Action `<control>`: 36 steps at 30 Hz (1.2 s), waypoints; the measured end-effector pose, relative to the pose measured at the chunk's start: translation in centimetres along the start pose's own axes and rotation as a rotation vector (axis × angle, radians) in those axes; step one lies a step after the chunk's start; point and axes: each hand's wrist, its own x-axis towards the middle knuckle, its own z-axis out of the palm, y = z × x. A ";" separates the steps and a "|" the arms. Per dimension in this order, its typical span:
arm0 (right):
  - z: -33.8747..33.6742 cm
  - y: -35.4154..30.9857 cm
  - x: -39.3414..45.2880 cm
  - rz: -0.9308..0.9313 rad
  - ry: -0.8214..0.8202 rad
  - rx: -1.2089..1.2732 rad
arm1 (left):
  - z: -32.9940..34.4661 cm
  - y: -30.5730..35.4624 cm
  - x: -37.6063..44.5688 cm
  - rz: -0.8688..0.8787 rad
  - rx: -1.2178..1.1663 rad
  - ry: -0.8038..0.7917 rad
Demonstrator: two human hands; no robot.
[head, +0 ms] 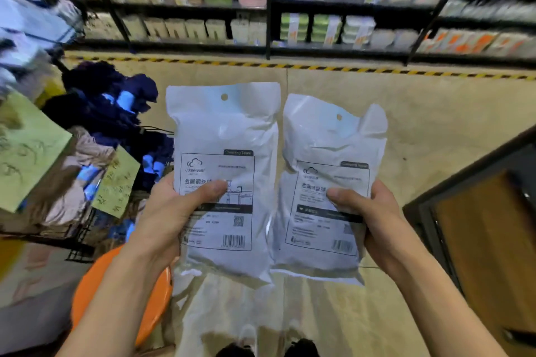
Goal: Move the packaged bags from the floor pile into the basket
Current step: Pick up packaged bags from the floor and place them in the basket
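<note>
Packets filled both hands, one white bag apiece, held upright and side by side above the floor (pixel 420 113). The left hand (pixel 171 211) pinched the left bag (pixel 223 153) low on its printed label, thumb across the front and fingers curled behind; the right hand (pixel 374 217) gripped the right bag (pixel 333 159) the same way at its outer edge. The bags' inner edges touched or slightly overlapped, labels facing the wearer, probably so both could be carried in one trip. A wire basket (pixel 84 240) stood at the left, holding dark and tan cloth goods with green paper signs, beside an orange stool (pixel 121 298). More pale packaging lay on the floor below the bags. Neither bag had reached the basket yet; the likely next move was a swing leftward. Store shelves (pixel 266 9) ran behind, blurred.
</note>
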 end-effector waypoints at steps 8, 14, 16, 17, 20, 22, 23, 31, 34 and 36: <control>-2.8 -13.5 -10.2 -0.068 0.065 0.093 | 6.3 13.5 -7.9 0.083 -0.018 -0.083; -6.8 -16.6 -14.3 -0.157 0.160 0.121 | 12.2 16.2 -9.8 0.118 0.023 -0.131; -7.9 -16.9 -15.5 -0.183 0.214 0.126 | 14.4 16.3 -10.0 0.120 0.037 -0.192; -8.3 -16.9 -16.2 -0.193 0.251 0.135 | 15.4 16.3 -10.2 0.117 0.042 -0.229; -9.3 -16.4 -19.1 -0.232 0.373 0.191 | 17.9 16.3 -10.7 0.100 0.060 -0.364; -9.7 -15.7 -21.5 -0.251 0.462 0.222 | 19.3 16.1 -10.9 0.087 0.077 -0.456; -9.7 -15.3 -22.9 -0.259 0.511 0.236 | 19.9 16.0 -11.0 0.079 0.091 -0.502; -6.4 -8.9 -38.9 -0.312 1.069 0.354 | 25.5 13.0 -15.7 -0.016 0.220 -0.960; -3.8 -5.8 -46.2 -0.302 1.312 0.398 | 27.8 10.6 -20.6 -0.064 0.281 -1.158; -1.6 -3.9 -51.0 -0.298 1.462 0.441 | 29.0 8.6 -25.0 -0.094 0.316 -1.297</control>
